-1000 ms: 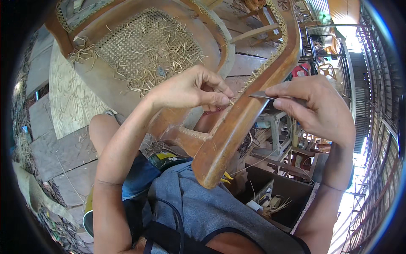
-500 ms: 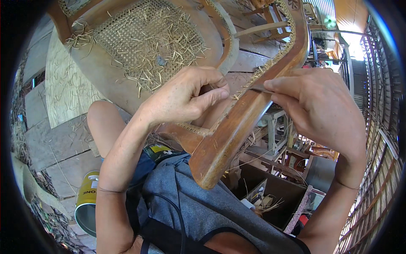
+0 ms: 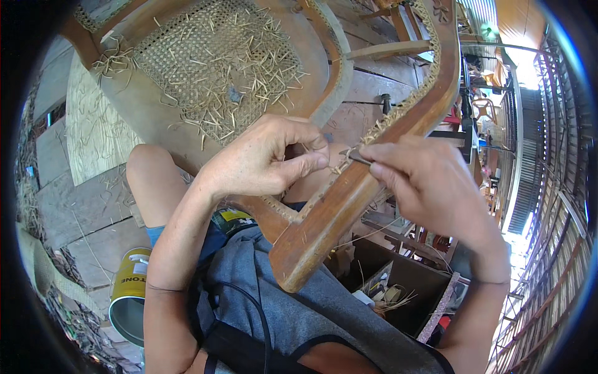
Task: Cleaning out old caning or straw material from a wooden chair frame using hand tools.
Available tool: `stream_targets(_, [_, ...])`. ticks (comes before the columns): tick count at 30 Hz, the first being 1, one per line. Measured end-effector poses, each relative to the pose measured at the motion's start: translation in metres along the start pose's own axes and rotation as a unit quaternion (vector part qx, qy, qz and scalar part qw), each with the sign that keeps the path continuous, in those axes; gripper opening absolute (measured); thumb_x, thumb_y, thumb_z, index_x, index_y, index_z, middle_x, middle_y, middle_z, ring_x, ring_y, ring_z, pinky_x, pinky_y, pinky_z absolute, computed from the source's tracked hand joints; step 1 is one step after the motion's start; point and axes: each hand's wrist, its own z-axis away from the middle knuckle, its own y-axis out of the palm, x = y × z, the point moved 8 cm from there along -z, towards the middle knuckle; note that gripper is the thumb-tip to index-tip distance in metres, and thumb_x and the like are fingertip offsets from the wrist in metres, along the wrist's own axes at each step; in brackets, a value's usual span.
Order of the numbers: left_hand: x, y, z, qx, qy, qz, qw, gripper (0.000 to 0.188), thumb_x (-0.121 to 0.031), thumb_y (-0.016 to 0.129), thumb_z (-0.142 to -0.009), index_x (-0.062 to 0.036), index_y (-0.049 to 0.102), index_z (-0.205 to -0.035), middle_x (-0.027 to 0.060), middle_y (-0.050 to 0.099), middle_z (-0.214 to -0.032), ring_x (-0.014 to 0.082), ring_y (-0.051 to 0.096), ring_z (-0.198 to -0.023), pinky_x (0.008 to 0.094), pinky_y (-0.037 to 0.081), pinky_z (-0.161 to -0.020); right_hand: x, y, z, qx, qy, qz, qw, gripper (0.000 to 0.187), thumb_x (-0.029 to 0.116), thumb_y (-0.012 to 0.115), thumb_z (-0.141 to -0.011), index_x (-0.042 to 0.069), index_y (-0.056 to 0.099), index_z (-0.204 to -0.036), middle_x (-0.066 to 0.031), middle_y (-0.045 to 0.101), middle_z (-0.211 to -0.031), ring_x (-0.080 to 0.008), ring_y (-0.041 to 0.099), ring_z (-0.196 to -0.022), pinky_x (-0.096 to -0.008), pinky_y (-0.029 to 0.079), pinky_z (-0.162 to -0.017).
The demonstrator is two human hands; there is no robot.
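A brown wooden chair frame (image 3: 336, 218) slants across my lap, with cut ends of cane strands (image 3: 392, 117) sticking out along its inner edge. My right hand (image 3: 430, 184) pinches a small dark flat blade (image 3: 357, 156), its tip over the frame at the row of cane ends. To the left of that edge, my left hand (image 3: 258, 159) has thumb and forefinger pressed together close to the strands. Whatever lies between those fingertips is too small to make out, though a thin cane strand seems to be there.
Beyond my hands lies a wooden chair with a woven cane seat (image 3: 149, 59), strewn with cane clippings (image 3: 249, 75). A yellow can (image 3: 129, 283) stands by my left arm. On the right is a dark open box (image 3: 430, 293) with odds and ends, and a slatted wall (image 3: 554, 262).
My right hand has moved left and down with the blade, bringing it to the inner edge near my left hand. The frame has shifted slightly lower. My left hand stays pinched, slightly lower.
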Motion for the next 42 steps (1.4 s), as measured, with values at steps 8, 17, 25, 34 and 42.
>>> stream_targets(8, [0.014, 0.007, -0.018, -0.029, -0.112, 0.181, 0.977, 0.037, -0.02, 0.067, -0.098, 0.0061, 0.063, -0.125, 0.0057, 0.071, -0.097, 0.0104, 0.066, -0.091, 0.027, 0.054, -0.082, -0.006, 0.022, 0.036, -0.261, 0.062, -0.039, 0.963, 0.032, 0.012, 0.07, -0.091, 0.01, 0.07, -0.123, -0.0072, 0.059, -0.074, -0.0223, 0.06, -0.057, -0.035, 0.047, -0.049])
stream_targets(17, [0.004, 0.025, -0.016, -0.109, -0.125, 0.156, 0.974, 0.019, -0.016, 0.067, -0.097, 0.0021, 0.07, -0.104, 0.0032, 0.068, -0.08, 0.0077, 0.061, -0.07, 0.0236, 0.049, -0.063, -0.003, 0.04, 0.05, -0.392, 0.049, 0.012, 0.919, 0.032, 0.014, 0.07, -0.091, 0.011, 0.07, -0.123, -0.008, 0.061, -0.076, -0.0227, 0.061, -0.056, -0.0345, 0.049, -0.05])
stream_targets(25, [0.016, 0.006, -0.006, -0.17, -0.102, 0.147, 0.969, 0.024, -0.023, 0.058, -0.104, -0.0009, 0.065, -0.096, 0.0015, 0.063, -0.079, 0.0074, 0.06, -0.073, 0.0243, 0.05, -0.064, -0.009, 0.004, 0.056, -0.255, 0.048, -0.126, 0.958, 0.018, 0.014, 0.072, -0.087, 0.007, 0.075, -0.103, -0.011, 0.07, -0.082, -0.0275, 0.067, -0.067, -0.0366, 0.053, -0.063])
stream_targets(34, [0.027, 0.018, -0.008, -0.212, -0.07, 0.28, 0.934, 0.025, -0.027, 0.054, -0.106, -0.0052, 0.058, -0.095, -0.0008, 0.056, -0.08, 0.0056, 0.054, -0.065, 0.0205, 0.044, -0.059, 0.016, -0.026, 0.005, -0.055, -0.033, 0.065, 0.996, 0.018, 0.018, 0.071, -0.088, 0.005, 0.077, -0.098, -0.0137, 0.073, -0.08, -0.0283, 0.069, -0.071, -0.0374, 0.053, -0.067])
stream_targets(42, [0.015, 0.011, -0.012, -0.232, -0.064, 0.194, 0.951, 0.029, -0.022, 0.054, -0.105, 0.0004, 0.059, -0.089, -0.0001, 0.054, -0.065, 0.0067, 0.052, -0.061, 0.0261, 0.043, -0.055, 0.039, -0.013, 0.017, 0.003, 0.03, 0.203, 0.979, 0.019, 0.02, 0.066, -0.092, 0.006, 0.074, -0.101, -0.0112, 0.066, -0.077, -0.0322, 0.066, -0.074, -0.0434, 0.049, -0.067])
